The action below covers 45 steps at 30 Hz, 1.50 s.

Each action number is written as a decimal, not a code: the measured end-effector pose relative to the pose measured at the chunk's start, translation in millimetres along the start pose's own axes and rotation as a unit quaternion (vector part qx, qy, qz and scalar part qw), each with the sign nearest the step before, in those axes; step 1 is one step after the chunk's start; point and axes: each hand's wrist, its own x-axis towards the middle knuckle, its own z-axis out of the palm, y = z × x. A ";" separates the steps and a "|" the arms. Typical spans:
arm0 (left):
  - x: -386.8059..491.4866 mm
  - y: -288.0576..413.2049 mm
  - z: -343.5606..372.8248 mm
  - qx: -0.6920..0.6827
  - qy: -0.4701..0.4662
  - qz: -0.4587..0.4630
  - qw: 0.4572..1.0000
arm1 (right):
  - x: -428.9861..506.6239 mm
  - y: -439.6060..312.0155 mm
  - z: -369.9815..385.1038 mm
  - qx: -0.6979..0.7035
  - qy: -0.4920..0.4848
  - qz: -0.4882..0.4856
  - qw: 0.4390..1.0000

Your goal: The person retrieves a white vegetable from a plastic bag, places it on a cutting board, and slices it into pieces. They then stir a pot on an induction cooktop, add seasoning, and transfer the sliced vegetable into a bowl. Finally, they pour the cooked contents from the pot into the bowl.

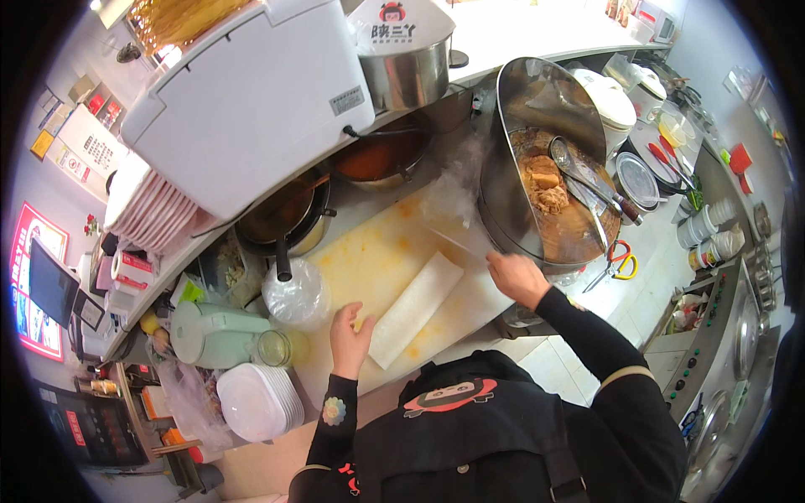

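Note:
A long, flat white strip (418, 311), possibly paper or folded wrapping, lies diagonally on the yellow-stained cutting board (352, 251). My left hand (352, 336) is beside its lower left end, fingers apart, holding nothing. My right hand (517, 276) is closed around the end of a thin, pale stick-like thing (454, 241) that slants over the board to the upper left; what it is I cannot tell. Beyond my right hand, a round wooden chopping block (569, 236) inside a curved metal guard (503, 182) bears cooked meat (546, 182), a slotted ladle (582, 173) and a cleaver (597, 220).
Pots (283, 210) stand along the board's far edge, one handle pointing inward. Bagged round things (295, 294), a glass jar (274, 348), a pale green pitcher (210, 333) and stacked white plates (258, 402) are at the left. Scissors (615, 266) lie right of the block.

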 end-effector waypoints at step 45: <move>35.0 -16.5 13.2 0.040 -0.066 -0.070 0.995 | -69.2 -33.2 -29.4 0.239 -0.082 0.063 0.966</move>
